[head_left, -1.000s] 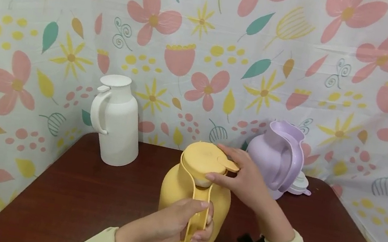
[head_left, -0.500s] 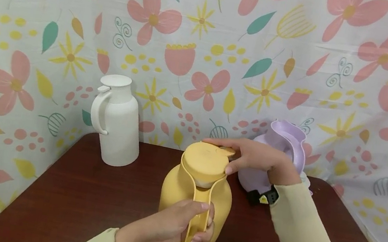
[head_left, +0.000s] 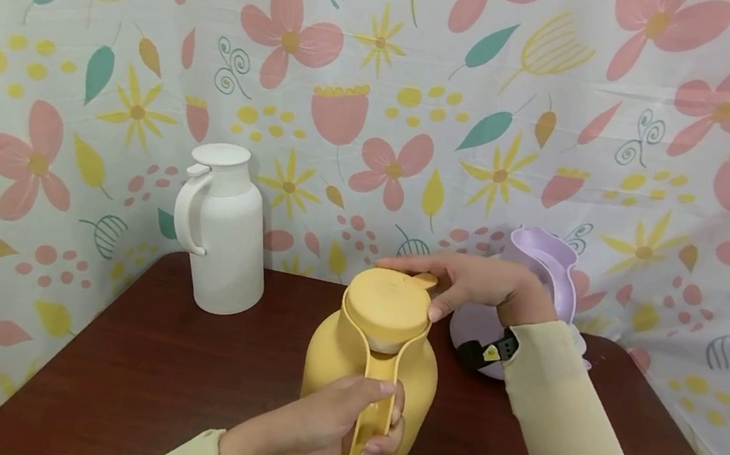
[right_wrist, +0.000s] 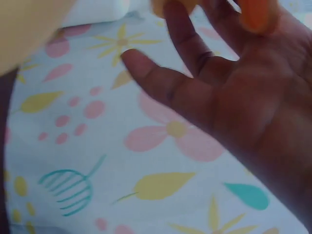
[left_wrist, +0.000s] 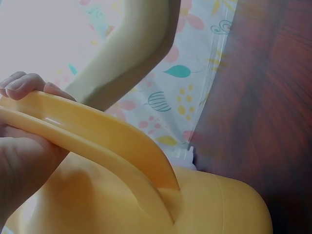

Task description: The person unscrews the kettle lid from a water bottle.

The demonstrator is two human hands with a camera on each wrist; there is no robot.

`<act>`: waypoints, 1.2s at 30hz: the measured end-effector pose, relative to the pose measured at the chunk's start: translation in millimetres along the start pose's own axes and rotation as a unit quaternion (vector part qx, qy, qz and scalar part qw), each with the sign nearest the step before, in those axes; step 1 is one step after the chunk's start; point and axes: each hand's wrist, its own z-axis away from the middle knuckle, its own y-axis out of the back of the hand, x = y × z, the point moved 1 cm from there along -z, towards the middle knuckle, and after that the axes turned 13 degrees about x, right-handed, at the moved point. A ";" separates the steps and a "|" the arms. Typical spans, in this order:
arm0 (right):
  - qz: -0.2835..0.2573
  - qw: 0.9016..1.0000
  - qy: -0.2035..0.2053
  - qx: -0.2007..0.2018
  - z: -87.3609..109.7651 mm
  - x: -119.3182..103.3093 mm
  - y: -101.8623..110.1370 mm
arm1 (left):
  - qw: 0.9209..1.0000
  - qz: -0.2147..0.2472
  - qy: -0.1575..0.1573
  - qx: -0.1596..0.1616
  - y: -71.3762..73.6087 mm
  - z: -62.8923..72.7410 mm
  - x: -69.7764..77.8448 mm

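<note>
A round yellow vacuum jug stands on the table with its handle toward me. My left hand grips that handle, thumb along the top and fingers wrapped round it. On the jug's neck sits a yellow lid, a pale band showing below its rim. My right hand holds the lid from the right, thumb at the near side and fingers over the far edge. The lid's tab points to the back right, and in the right wrist view the tab shows orange against the palm.
A white jug with a side handle stands at the back left of the dark wooden table. Behind my right forearm is a lilac jug, partly hidden. A flower-patterned cloth hangs behind the table.
My right hand has swung toward the back, turning the lid anticlockwise, so its tab has moved from the right toward the back. My left hand keeps its grip on the handle.
</note>
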 end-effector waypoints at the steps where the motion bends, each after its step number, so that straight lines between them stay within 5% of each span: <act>1: -0.006 1.000 0.016 0.014 2.5 5.2 -2.2 | 1.000 0.001 0.001 -0.001 0.0 -0.2 -0.4; 3: -0.022 0.997 0.041 0.057 9.1 15.4 -9.0 | 1.000 0.002 0.002 -0.002 -0.3 -0.6 -0.9; 5: -0.021 0.988 0.045 0.143 17.0 21.0 -20.9 | 1.000 0.004 0.003 -0.003 -0.7 -0.9 -1.2; 7: 0.007 0.963 0.040 0.266 24.1 20.4 -38.1 | 1.000 0.006 0.003 -0.005 -0.7 -1.0 -1.6; 8: 0.026 0.940 0.029 0.338 27.4 18.3 -48.3 | 1.000 0.005 0.002 -0.005 -0.8 -1.0 -1.8; 10: 0.056 0.877 0.000 0.477 34.0 11.7 -72.1 | 1.000 0.005 0.002 -0.005 -0.8 -0.8 -2.0; 12: 0.090 0.818 -0.009 0.569 39.4 5.7 -96.3 | 1.000 0.004 0.002 -0.007 -0.9 -0.4 -2.0; 14: 0.125 0.783 -0.003 0.610 43.5 0.4 -117.0 | 1.000 0.003 -0.002 -0.008 -0.8 -0.1 -1.5; 15: 0.142 0.776 0.001 0.615 44.4 -2.3 -125.6 | 1.000 0.003 -0.005 -0.008 -0.6 0.1 -1.1; 19: 0.202 0.773 -0.018 0.601 41.1 -14.4 -145.9 | 1.000 -0.002 -0.022 -0.006 1.0 0.6 0.1; 26: 0.208 0.779 -0.074 0.587 28.9 -24.3 -145.0 | 1.000 0.000 -0.016 -0.014 0.8 0.5 0.1; 36: 0.165 0.833 -0.072 0.523 22.3 -21.4 -124.2 | 1.000 0.007 -0.003 -0.017 1.5 0.4 0.4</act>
